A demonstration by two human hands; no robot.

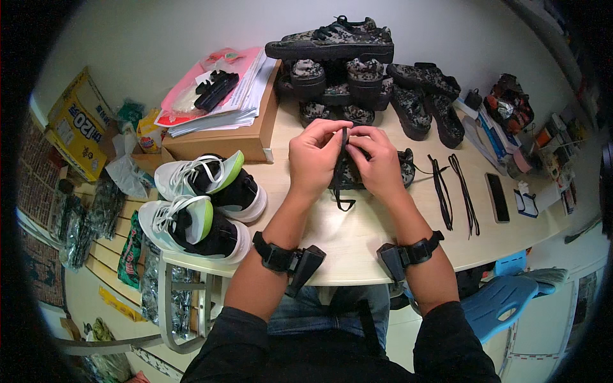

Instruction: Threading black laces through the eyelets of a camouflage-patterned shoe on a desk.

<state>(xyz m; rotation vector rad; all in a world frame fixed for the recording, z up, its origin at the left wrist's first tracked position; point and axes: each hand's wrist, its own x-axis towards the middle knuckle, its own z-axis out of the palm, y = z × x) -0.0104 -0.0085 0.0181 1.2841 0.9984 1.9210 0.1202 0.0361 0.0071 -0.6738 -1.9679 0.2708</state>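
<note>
Black sleeves (237,339) lead to the left hand (313,161) and right hand (378,165), whose fingers (327,129) pinch a black lace (338,183) above the worktop (338,246), where a slack pinch could let it slip or twist.

The left hand (311,159) and right hand (378,161) hide part of the shoe (407,167) just beyond them, and their grip covers the upper part of the lace (337,185). In the far stack (329,50), the lower shoes are partly hidden. The near edge cuts off the black top (306,362). What fills the clear bags (105,207) at left cannot be told.
</note>
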